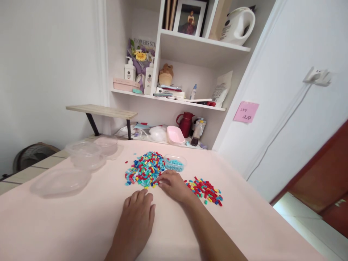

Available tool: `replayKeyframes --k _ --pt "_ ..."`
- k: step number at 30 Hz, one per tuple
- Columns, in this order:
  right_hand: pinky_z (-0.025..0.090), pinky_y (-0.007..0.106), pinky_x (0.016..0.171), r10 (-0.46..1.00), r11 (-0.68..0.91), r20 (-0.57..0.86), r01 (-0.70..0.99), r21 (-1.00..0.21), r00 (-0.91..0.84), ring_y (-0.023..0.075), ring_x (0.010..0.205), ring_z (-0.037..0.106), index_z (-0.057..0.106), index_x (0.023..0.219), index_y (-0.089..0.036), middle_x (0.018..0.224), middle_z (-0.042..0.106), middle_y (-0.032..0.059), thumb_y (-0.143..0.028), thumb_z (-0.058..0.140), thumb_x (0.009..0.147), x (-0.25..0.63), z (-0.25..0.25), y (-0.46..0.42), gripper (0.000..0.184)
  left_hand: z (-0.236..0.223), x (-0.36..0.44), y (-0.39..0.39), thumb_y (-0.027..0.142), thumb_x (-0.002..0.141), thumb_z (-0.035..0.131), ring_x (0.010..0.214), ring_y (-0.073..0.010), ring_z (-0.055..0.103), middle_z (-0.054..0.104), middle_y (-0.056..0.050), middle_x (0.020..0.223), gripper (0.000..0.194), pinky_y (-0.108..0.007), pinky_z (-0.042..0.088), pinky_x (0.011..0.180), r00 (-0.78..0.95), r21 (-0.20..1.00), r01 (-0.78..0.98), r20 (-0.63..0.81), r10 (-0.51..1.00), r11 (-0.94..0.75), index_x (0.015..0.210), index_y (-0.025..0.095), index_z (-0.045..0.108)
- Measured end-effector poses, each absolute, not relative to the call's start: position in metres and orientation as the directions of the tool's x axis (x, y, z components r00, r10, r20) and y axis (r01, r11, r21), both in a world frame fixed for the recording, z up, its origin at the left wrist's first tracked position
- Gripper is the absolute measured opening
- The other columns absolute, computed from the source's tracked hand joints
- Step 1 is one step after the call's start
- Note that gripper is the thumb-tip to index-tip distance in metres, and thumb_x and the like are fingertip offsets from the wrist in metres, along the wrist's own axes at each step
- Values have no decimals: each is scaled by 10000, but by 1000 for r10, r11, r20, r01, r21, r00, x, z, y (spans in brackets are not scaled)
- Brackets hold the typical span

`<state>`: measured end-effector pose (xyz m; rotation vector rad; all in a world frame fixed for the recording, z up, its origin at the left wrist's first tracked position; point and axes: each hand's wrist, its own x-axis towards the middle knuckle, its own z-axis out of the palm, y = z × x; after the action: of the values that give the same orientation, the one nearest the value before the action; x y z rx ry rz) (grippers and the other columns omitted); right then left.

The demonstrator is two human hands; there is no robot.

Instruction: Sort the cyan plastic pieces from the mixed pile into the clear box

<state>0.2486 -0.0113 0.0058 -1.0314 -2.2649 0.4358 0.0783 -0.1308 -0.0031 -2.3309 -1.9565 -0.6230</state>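
Note:
A large heap of small coloured toy bricks (pixel 145 168), in blue, light blue, red, yellow and green, lies mid-table. My right hand (pixel 172 185) reaches to the heap's near right edge, thumb and forefinger apart beside a few red and yellow bricks; no held brick shows. My left hand (pixel 138 214) rests palm down on the table, fingers extended, just short of the heap's near edge. Behind my right hand stands a clear plastic tub (pixel 182 159) with light blue bricks in it. To the right of that hand a smaller, mostly red brick pile (pixel 205 190) is spread out.
On the left side of the pink tabletop (pixel 89 224) are clear round containers (pixel 85 156) and a clear lid (pixel 61 181). At the back edge stand a pink dish (pixel 175 135), a dark red jug (pixel 186 124) and a bottle (pixel 197 133), beneath shelves (pixel 190 103).

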Motion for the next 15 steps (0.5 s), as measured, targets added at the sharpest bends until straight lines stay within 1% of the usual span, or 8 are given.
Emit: replayKeyframes --k 2,4,9,12,15 --pt "426 364 939 760 647 387 556 -521 -522 218 981 621 752 946 -261 993 731 37 -188 608 856 248 8 -12 185 -2 78 -131 236 956 344 1115 -224 524 612 -73 1208 286 -418 370 959 128 226 952 321 939 -207 1078 245 603" --pt "435 354 924 760 647 390 549 -529 -519 214 962 631 752 934 -256 976 741 34 -182 596 858 247 10 -12 189 -1 79 -131 236 956 343 1114 -225 525 611 -73 1207 284 -417 371 956 129 226 952 318 939 -207 1071 245 603" --pt "446 340 912 785 619 390 571 -540 -482 215 969 638 738 996 -250 996 746 37 -175 549 871 247 11 -11 239 -2 79 -131 240 956 346 1124 -222 523 611 -69 1210 278 -412 369 959 126 229 952 319 939 -205 1066 251 601" --pt "451 326 894 805 593 389 567 -572 -449 209 975 639 720 1036 -238 1038 737 45 -178 485 898 248 11 -11 278 -2 79 -130 241 957 343 1131 -226 520 610 -72 1215 280 -419 368 961 127 230 951 320 939 -207 1068 249 600" --pt "461 312 838 824 565 380 562 -605 -419 199 903 642 699 1068 -221 955 731 44 -176 408 925 249 11 -12 327 -1 79 -131 236 957 338 1129 -229 518 607 -77 1220 285 -427 367 962 129 232 950 321 938 -210 1067 244 600"
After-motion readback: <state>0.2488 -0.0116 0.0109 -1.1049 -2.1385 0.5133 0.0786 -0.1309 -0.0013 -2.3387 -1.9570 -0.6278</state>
